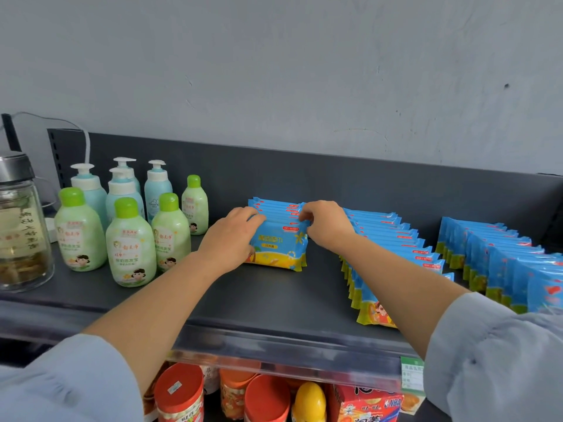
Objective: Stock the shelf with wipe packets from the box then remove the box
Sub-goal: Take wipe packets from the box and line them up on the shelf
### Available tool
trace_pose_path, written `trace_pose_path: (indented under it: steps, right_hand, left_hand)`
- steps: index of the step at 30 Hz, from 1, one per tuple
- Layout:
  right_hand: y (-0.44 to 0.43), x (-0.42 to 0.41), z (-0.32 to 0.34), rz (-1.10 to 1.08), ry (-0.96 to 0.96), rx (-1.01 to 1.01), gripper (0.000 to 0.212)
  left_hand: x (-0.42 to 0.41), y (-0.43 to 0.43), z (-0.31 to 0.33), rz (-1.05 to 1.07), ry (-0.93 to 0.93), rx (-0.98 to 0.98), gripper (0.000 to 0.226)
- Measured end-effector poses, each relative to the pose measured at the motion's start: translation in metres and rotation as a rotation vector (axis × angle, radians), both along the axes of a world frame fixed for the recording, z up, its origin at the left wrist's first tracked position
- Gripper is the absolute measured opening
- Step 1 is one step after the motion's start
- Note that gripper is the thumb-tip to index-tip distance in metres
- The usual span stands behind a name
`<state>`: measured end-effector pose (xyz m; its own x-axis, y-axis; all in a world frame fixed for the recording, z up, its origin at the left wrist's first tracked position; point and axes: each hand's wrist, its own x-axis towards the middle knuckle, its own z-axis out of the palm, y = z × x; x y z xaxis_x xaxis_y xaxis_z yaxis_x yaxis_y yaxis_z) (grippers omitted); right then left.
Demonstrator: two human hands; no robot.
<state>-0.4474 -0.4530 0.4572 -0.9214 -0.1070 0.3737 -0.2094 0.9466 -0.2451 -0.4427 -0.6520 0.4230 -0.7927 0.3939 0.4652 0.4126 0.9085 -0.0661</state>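
**Head view: both hands square up a short row of wipe packets**

Far to the left of the left hand stands a glass jar [21,226], and between the two are green lotion bottles [131,242] in a tight group, probably to leave the open shelf [274,303] for wipes. The left hand [234,239] cups the left end of the short row of wipe packets [278,236], its fingers bent over their top edges. The right hand [326,226] pinches the right top corner of the same row with curled fingers. The packets stand upright between the two hands, front face outward, on the shelf close to its back wall. Holding both ends looks meant to keep the soft packets from toppling while they are lined up.

Just right of the right hand runs a longer row of packets [393,248], partly behind that forearm, and well beyond it a third row [502,263], both leaning in neat files. The box is not in sight, so its removal seems yet to come.
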Motion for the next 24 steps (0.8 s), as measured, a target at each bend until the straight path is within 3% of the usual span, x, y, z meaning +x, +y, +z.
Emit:
trace_pose_path:
  steps: [5,16,24]
  right_hand:
    - [-0.002,0.008,-0.004,-0.003,-0.013,0.107,0.050]
    - [0.000,0.041,-0.013,-0.001,0.030,0.263,0.046]
    - [0.026,0.103,-0.011,0.051,0.149,0.315,0.035]
  left_hand:
    - [0.003,0.006,-0.003,0.021,0.006,-0.032,0.070]
    - [0.024,0.021,-0.002,0.046,0.057,-0.100,0.064]
    - [0.086,0.050,0.004,0.130,0.045,-0.131,0.057]
